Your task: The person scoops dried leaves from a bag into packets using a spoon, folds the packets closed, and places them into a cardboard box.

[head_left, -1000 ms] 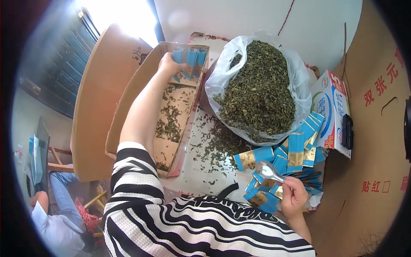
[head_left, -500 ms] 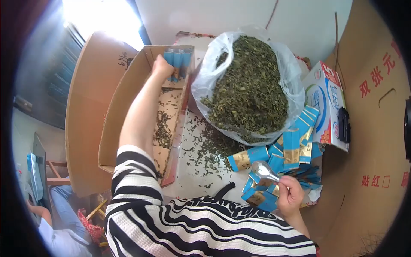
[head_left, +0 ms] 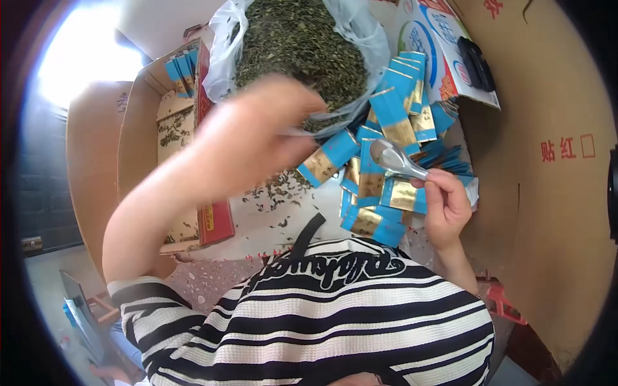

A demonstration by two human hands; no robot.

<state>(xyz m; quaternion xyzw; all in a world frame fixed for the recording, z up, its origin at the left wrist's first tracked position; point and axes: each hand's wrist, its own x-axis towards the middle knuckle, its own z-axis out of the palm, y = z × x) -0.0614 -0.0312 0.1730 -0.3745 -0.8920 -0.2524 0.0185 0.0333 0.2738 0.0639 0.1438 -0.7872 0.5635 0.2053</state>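
My right hand [head_left: 446, 204] pinches the handle of a metal spoon [head_left: 393, 156], its bowl empty and pointing left above a pile of packets. Smeared by motion, my left hand [head_left: 273, 119] hangs over the near side of a clear plastic bag [head_left: 376, 48] of dried tea leaves [head_left: 293, 38]. Its fingers are too blurred to show whether they hold anything. Closest to them lies a blue-and-gold packet [head_left: 329, 156], at the left edge of the pile. More packets [head_left: 394, 119] lie heaped between the bag and my right hand.
A long cardboard box [head_left: 138, 122] on the left holds several upright blue packets [head_left: 182, 69] and loose leaves. Behind the pile stands a white-and-blue printed carton [head_left: 428, 48] with a black object [head_left: 475, 64] on it. A tall cardboard wall [head_left: 547, 193] closes off the right side.
My left hand has left the upright packets in the cardboard box and swung right to the bag and the pile. My right hand still holds the spoon. The whole view has shifted.
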